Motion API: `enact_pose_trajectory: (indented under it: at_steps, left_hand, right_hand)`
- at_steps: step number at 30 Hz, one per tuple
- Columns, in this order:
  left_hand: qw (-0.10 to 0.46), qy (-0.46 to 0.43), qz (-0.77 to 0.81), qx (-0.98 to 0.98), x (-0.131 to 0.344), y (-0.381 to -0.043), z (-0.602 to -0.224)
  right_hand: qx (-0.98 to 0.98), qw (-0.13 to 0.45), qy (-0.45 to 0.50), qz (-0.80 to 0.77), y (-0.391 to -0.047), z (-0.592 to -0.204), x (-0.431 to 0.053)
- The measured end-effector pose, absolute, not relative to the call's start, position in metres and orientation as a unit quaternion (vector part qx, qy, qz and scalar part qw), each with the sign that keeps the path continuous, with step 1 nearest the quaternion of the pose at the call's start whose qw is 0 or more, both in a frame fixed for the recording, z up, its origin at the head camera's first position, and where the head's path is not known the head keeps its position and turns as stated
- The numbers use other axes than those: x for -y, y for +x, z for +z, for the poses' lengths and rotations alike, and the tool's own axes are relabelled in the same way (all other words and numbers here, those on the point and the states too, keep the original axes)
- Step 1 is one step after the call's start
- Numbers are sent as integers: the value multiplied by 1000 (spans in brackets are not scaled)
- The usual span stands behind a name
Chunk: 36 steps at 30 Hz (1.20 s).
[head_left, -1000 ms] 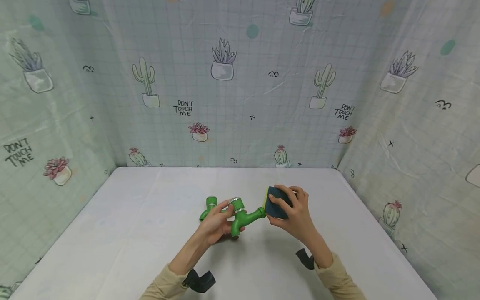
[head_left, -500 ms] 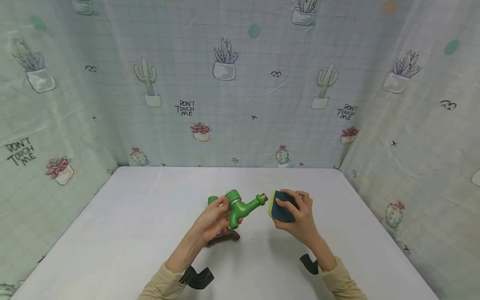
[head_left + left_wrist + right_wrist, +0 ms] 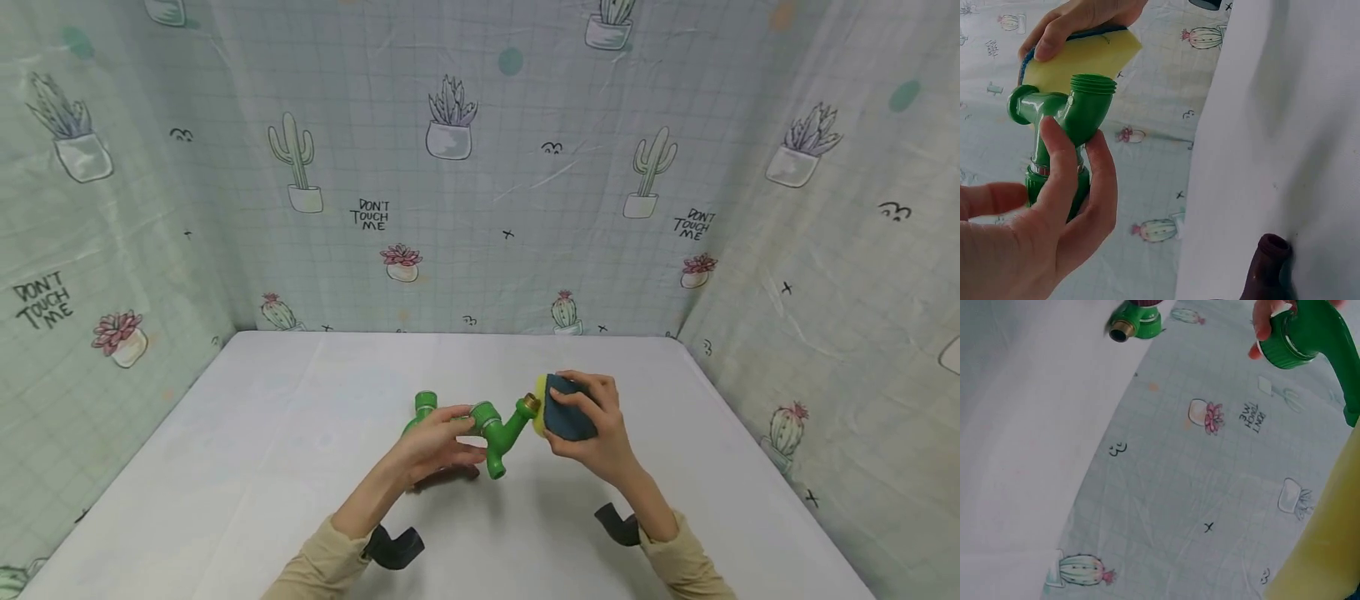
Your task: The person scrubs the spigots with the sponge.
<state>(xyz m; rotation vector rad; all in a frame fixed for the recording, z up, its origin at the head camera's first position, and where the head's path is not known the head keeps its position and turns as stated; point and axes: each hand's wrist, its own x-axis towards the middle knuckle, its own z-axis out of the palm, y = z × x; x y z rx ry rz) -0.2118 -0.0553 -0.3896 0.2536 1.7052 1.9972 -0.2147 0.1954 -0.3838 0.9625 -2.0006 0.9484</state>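
Observation:
My left hand (image 3: 435, 447) grips a green tap (image 3: 506, 433) by its ridged knob, above the table. The tap's brass-tipped inlet points up and right, its spout downward. In the left wrist view, fingers curl around the knob (image 3: 1036, 187) and the threaded spout end faces up. My right hand (image 3: 603, 437) holds a yellow sponge (image 3: 539, 408) with a dark blue scouring side, fingers spread over the blue face. The sponge's yellow face is right at the tap's brass end. The right wrist view shows the sponge (image 3: 1329, 537) beside the green tap's spout (image 3: 1350, 415).
Behind my left hand, a second green tap (image 3: 425, 404) is on the white table (image 3: 315, 467), partly hidden. A dark red tap (image 3: 459, 473) lies near it. Black curved pieces (image 3: 393, 550) sit at both wrists. Patterned cloth (image 3: 480, 183) walls surround the table.
The tap tilted upward away from the sponge, showing its brass end, then moved right and lower, back to the sponge's yellow face. The right hand drew back right, then shifted slightly left.

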Motion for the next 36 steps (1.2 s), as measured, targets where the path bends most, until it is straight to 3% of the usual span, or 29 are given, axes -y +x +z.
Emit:
enact_pose_trajectory:
  at_steps: [4,12,20,28,36]
  left_hand:
    - [247,70,743,-618,46,-216,-390]
    - [183,16,775,-605,35,-225,-394]
    - [210,-4,835,-509,32,-223,-391]
    - [195,55,806,-557,33,-217,-383]
    - [157,114,783,-591,37,-214,-379]
  right_hand:
    - [794,321,368,363,-210,-383,-194]
    - [788,291,401,366,-197,-386,-181]
    - [772,310,443,333,-195,-390,-175]
    - [771,294,438,357,-194,-385,-169]
    - [819,264,342,378,-185,-383,-155]
